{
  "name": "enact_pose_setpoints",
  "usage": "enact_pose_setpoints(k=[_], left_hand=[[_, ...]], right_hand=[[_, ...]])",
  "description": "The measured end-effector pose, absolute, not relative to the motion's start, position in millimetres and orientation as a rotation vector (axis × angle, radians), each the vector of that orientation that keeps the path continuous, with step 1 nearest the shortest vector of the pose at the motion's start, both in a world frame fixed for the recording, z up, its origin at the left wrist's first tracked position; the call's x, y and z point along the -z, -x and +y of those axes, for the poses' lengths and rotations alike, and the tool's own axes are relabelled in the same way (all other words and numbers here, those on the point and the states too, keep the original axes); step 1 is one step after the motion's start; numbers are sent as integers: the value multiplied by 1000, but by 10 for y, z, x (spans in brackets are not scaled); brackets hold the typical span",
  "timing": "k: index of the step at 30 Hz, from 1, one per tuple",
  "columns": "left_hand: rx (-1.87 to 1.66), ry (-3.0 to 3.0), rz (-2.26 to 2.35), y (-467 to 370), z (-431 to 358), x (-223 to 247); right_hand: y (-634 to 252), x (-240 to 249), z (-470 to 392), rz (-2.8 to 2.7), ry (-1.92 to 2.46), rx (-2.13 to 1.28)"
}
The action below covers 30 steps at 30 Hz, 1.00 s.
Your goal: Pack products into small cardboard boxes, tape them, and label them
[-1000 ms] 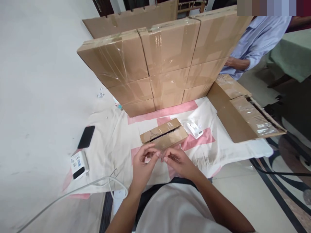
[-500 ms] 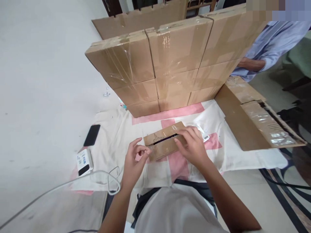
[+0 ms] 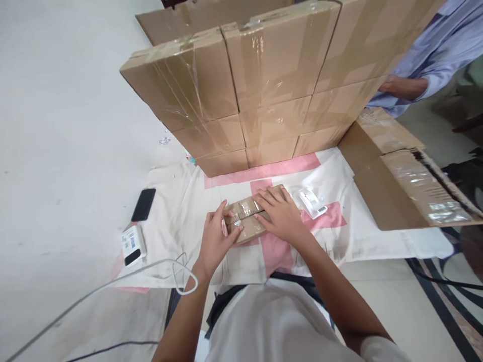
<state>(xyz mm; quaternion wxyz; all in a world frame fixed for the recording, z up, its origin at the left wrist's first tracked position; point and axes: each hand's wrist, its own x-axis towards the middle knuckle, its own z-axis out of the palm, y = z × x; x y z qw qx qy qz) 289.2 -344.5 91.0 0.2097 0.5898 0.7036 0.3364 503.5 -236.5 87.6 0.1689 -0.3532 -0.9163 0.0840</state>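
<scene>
Lt-grey shirt [image 3: 273, 324], plain front, short R sleeve [image 3: 381, 349]; blk cloth [image 3: 223, 304] nr waist; L hand [image 3: 217, 234] & R hand [image 3: 278, 213] bare.

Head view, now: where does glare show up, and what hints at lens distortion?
In the head view, white glints sit on the tape of the box stack, the open carton at right and the small box; also in the head view, the stack narrows strongly toward its base, probably wide-angle perspective.

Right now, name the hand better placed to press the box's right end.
Probably the right hand: it lies spread over that end of the box, while the left hand is at the other.
</scene>
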Motion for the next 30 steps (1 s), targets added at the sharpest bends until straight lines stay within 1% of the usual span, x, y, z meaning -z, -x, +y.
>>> enact_pose_setpoints(k=[5,11,19,21,24,27,30], left_hand=[[-981,-1659,2069,-2842,-3359,-847],[-1098,-1199,1925,-2847,-3177,-697],[-1204,-1159,1936,-2863,-3106,-647],[-1221,-1160,1915,-2822,-3086,-613],[-1251,-1151,1884,-2698,-3089,-535],[-1307,-1102,1911,-2480,-3163,-440],[-1367,-1028,1980,-2210,-3275,-360]], right_hand=[[-5021,-880,-2360,-2584,1010,-256],[-5020,-877,-2377,-2580,1033,-269],[-4940,-876,-2398,-2504,1039,-299],[-4983,-845,-2449,-2377,999,-307],[-5257,-738,-2581,-1907,1023,-310],[-5715,-580,-2717,-1436,1241,-374],[-6093,-417,-2800,-1345,1424,-512]])
